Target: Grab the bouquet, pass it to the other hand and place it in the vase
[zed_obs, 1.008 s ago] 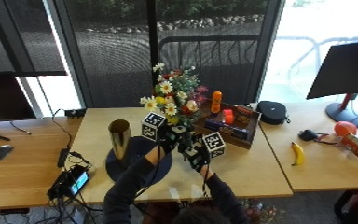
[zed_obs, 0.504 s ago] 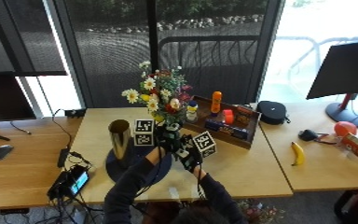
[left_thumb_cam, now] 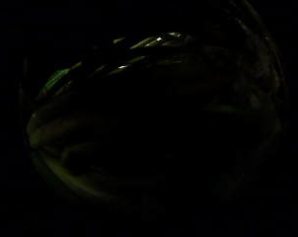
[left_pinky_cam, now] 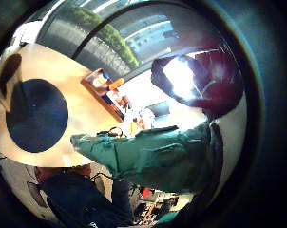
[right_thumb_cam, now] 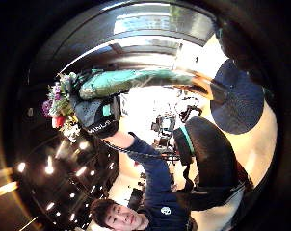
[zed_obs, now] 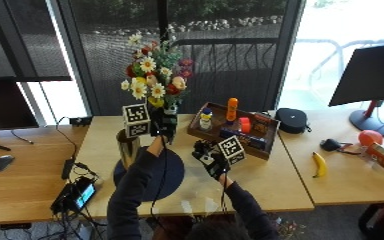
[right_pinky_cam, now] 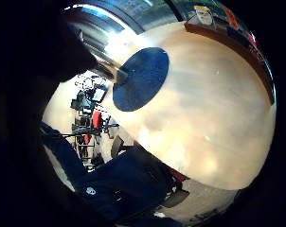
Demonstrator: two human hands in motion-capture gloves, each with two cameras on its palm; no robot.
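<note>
Outside view: left of centre, the left hand [zed_obs: 163, 125] is raised, its fingers clenched round the stems of the bouquet [zed_obs: 153, 75], whose flowers stand upright in the upper half of the frame above the table [zed_obs: 265, 175]. The metal vase [zed_obs: 127, 148] stands just left of that hand, on a dark round mat [zed_obs: 172, 175]. The right hand [zed_obs: 211, 159], near the centre, holds nothing, fingers relaxed.

Right thumb-side palm view: at the upper left, a gloved hand [right_thumb_cam: 98, 115] grips the bouquet's green wrap [right_thumb_cam: 136, 79].
</note>
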